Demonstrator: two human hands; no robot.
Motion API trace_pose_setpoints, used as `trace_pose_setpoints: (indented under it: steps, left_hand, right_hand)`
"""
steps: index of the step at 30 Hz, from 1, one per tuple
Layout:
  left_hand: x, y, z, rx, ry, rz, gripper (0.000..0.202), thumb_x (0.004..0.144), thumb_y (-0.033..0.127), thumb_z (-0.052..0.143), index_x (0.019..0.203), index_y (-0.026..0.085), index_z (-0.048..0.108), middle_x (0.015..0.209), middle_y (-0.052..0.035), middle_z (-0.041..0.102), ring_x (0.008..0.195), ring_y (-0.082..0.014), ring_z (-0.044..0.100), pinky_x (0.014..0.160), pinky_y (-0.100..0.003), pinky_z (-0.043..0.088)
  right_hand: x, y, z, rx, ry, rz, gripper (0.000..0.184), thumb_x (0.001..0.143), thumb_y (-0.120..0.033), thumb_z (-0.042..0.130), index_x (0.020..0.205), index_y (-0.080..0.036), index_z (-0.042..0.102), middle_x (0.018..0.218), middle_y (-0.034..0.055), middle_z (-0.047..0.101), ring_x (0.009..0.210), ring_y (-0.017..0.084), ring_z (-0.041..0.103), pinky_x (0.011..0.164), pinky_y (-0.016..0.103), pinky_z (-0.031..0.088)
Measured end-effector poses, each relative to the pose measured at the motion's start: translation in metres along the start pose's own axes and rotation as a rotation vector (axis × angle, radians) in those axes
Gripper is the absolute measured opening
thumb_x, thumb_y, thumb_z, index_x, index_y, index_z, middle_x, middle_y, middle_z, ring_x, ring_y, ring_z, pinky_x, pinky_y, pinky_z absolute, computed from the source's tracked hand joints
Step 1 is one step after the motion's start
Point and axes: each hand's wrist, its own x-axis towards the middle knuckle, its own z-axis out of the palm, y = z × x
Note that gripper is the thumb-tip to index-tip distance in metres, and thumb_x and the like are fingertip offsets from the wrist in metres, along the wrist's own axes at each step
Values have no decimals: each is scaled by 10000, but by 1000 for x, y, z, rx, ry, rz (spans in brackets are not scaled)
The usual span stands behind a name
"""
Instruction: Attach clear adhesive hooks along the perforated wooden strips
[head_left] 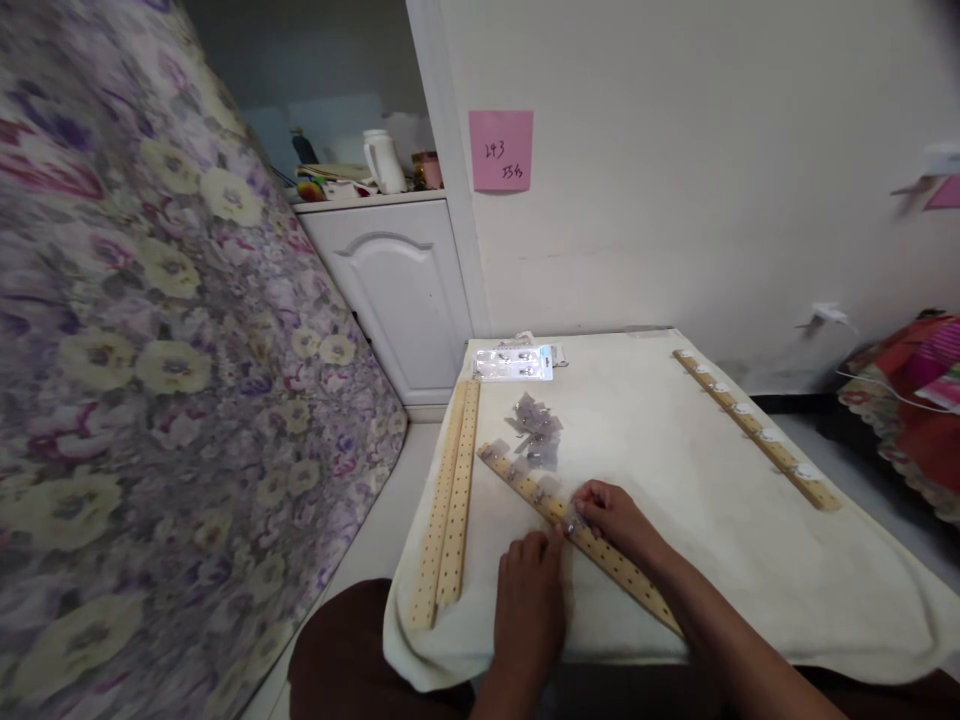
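A light wooden strip with rows of holes (622, 572) lies slantwise on the table in front of me. Several clear plastic squares with small metal parts (545, 486) sit along its far half. My right hand (611, 515) pinches another clear plastic square (577, 518) against the strip, near its middle. Close by on the left, my left hand (531, 585) has its fingers curled, with the tips pressed at the strip's near edge. Beyond the strip is a loose pile of similar plastic squares (537, 428).
Two more holed wooden strips (455, 490) lie side by side at left. Another strip (757, 430), bearing several white pieces, lies at far right. A clear blister pack (512, 363) rests at the back of the cloth-covered table (637, 440). A floral curtain (172, 370) hangs left.
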Motion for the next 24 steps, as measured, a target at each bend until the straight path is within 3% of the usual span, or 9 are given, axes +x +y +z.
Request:
trace_pose_setpoints:
  steps: [24]
  left_hand:
    - [1,-1,1,28,2,16,543,850,96,477,1348,297,398,1065,-32,508,950,-195,445,810,-324,346]
  right_hand:
    - [1,6,0,18,9,23,121,644,-248,639,720,-172,584,601,-33,578,511,98,492,488,214,368]
